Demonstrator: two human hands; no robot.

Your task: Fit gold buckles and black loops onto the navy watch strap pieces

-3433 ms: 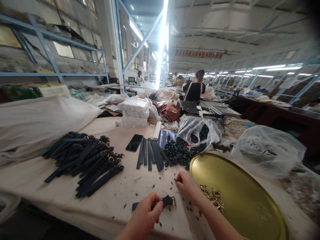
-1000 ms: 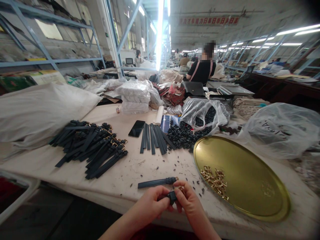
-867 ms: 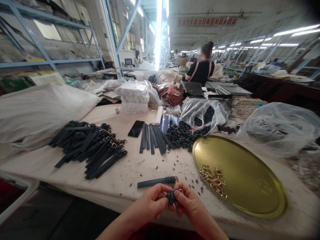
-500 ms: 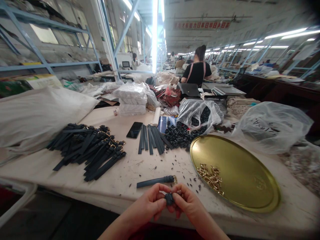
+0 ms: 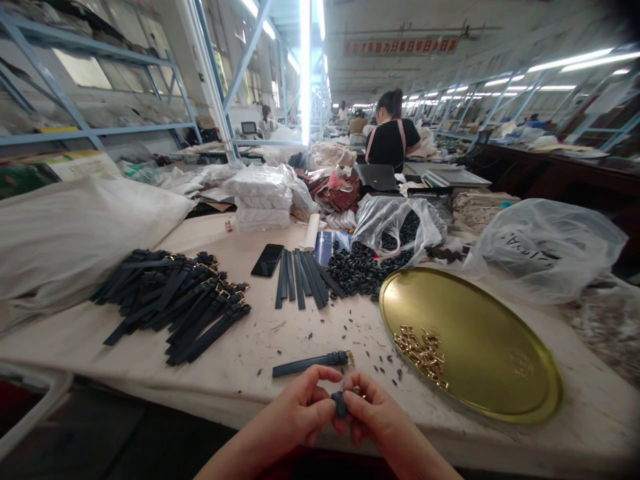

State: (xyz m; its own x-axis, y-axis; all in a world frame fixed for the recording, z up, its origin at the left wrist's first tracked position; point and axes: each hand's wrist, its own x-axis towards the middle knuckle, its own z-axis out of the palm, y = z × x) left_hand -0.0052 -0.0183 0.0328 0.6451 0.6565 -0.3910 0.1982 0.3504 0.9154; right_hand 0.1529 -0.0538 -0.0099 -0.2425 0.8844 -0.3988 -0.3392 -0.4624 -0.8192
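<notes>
Close to the table's front edge, my left hand (image 5: 303, 403) and my right hand (image 5: 373, 407) come together. Both pinch a small, folded dark leather strap (image 5: 340, 403). A bit of gold metal shows by the right fingers, and the rest of the strap is hidden behind them. Just beyond my fingertips lies one finished-looking strap with a gold buckle (image 5: 313, 363). Farther back are plain dark strips (image 5: 303, 277) laid side by side and a heap of dark loops (image 5: 360, 270). Gold buckles (image 5: 423, 355) lie on the left part of a gold oval tray (image 5: 490, 340).
A pile of buckled straps (image 5: 175, 293) covers the left of the table. A black phone (image 5: 268, 260) lies beside the strips. Plastic bags (image 5: 545, 247) stand at the right and back. A person in black (image 5: 393, 137) is farther off.
The dark strap has turned slightly between my fingers. My left index finger has lifted a little away from it. Things on the table stay where they were.
</notes>
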